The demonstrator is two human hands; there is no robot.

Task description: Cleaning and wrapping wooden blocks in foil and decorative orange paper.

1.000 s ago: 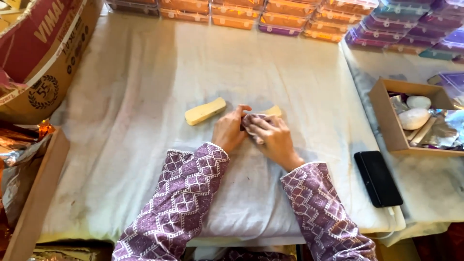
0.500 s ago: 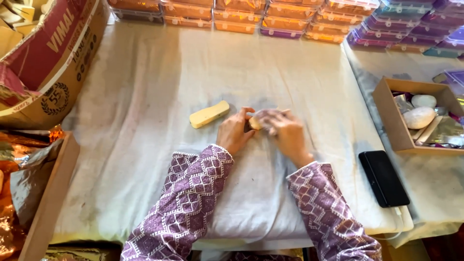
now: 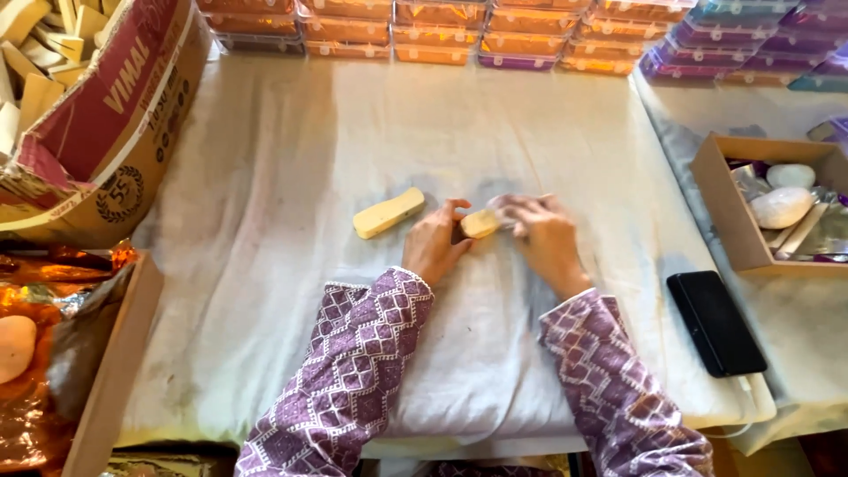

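Observation:
On a white cloth-covered table (image 3: 291, 159), my left hand (image 3: 435, 246) pinches one end of a small pale yellow bar (image 3: 480, 223). My right hand (image 3: 546, 238) covers the bar's other end, with a clear, crinkled wrapper (image 3: 510, 204) showing at its fingertips. A second, longer pale yellow bar (image 3: 389, 212) lies free on the cloth just left of my left hand. Both arms wear purple patterned sleeves.
A black phone (image 3: 716, 322) lies right of my right arm. A cardboard tray (image 3: 720, 208) with white oval pieces stands at the right. A big carton (image 3: 115, 124) of yellow bars is far left, an orange-foil tray (image 3: 53, 353) below it. Stacked clear boxes (image 3: 459, 26) line the back.
The view has shifted slightly. My hands have drawn a little apart, so the small yellow bar shows between them instead of being covered by both hands.

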